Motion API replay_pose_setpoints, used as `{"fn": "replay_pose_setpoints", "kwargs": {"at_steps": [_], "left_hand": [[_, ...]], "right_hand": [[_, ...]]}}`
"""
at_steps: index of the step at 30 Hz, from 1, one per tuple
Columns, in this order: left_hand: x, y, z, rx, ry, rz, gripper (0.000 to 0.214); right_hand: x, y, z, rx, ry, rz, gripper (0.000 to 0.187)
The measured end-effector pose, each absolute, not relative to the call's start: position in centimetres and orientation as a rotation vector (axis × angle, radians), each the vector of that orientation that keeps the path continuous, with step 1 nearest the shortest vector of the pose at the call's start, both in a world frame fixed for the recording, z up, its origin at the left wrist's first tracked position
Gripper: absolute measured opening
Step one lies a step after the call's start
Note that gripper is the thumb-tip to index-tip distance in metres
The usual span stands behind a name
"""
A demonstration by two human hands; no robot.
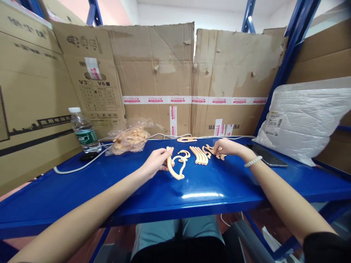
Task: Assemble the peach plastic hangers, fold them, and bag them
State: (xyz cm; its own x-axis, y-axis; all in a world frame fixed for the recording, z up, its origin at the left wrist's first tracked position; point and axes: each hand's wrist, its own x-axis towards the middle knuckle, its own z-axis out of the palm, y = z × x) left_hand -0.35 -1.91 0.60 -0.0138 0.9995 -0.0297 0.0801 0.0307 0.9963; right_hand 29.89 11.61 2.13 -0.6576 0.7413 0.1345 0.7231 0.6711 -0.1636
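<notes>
Going by how the pieces lie, the work looks partway through: a folded tan piece point(187, 139) sits at the far edge of the blue table point(153, 197) and seems to be put together, while most parts near the hands are loose. A row of curved strips point(199, 155) lies side by side in the middle, with small S-shaped pieces point(207, 152) just to their right and hook-shaped pieces point(185, 155) to their left. To the far left, a clear plastic bag point(130, 138) holds many more tan pieces, though whether those are joined or loose I cannot tell

The left hand point(157, 162) is closed, thumb and fingers pinching the far end of a curved tan piece point(175, 173) above the table, left of the loose parts. A slimmer curve meets it at the near end — the two look joined there, but the joint is too small to be sure

The right hand point(226, 147) reaches down at the right end of the parts, fingers bent and drawn together over a small cluster of tan pieces point(219, 156). Its fingertips are at the pieces — whether they grip one or only touch them is hidden. A dark flat device point(270, 156) lies farther right, near that wrist
</notes>
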Motion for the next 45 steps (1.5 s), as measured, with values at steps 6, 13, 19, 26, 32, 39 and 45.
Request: {"fn": "replay_pose_setpoints", "kwargs": {"at_steps": [6, 13, 19, 26, 32, 39, 45], "left_hand": [[-0.2, -2.1, 0.6, 1.293, 1.287, 1.225, 0.036], [-0.1, -1.9, -0.1, 1.34, 1.296, 1.322, 0.037], [-0.9, -2.1, 0.4, 1.839, 1.344, 1.798, 0.05], [-1.0, -3.8, 1.7, 3.154, 0.995, 0.647, 0.016], [0.0, -4.0, 0.6, 3.155, 1.082, 0.482, 0.021], [-0.2, -4.0, 0.8, 3.142, 1.152, 0.348, 0.024], [-0.4, -3.8, 0.6, 3.297, 1.08, 0.493, 0.027]], "right_hand": [[23.5, 4.6, 1.6, -0.427, -2.415, -0.275, 0.037], [19.5, 1.0, -1.3, -0.047, -2.621, -0.55, 0.029], [20.9, 2.0, -1.1, -0.172, -2.607, -0.401, 0.032], [20.9, 1.6, -1.4, -0.248, -2.619, -0.27, 0.035], [20.8, 1.4, -1.8, -0.21, -2.608, -0.264, 0.034], [20.8, 1.2, -1.7, -0.233, -2.541, -0.191, 0.032], [20.7, 1.1, -1.3, -0.325, -2.518, 0.083, 0.032]]}}
